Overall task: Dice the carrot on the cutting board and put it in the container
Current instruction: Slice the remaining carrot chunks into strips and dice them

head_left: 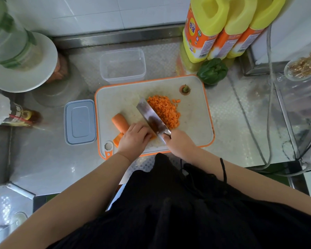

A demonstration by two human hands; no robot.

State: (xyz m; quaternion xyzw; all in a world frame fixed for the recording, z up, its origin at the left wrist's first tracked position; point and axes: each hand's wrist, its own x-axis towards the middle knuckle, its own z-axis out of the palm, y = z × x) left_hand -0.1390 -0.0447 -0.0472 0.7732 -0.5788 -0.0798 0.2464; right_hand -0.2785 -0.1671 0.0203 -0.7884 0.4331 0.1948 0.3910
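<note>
Left hand [134,137] curled over carrot strips [118,139], right hand [180,143] clasping cleaver [152,118]; best kept knuckles forward, cuts even, near dice pile [164,111].

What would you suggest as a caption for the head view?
Right hand chops carrot with cleaver; diced pile waits.
</note>
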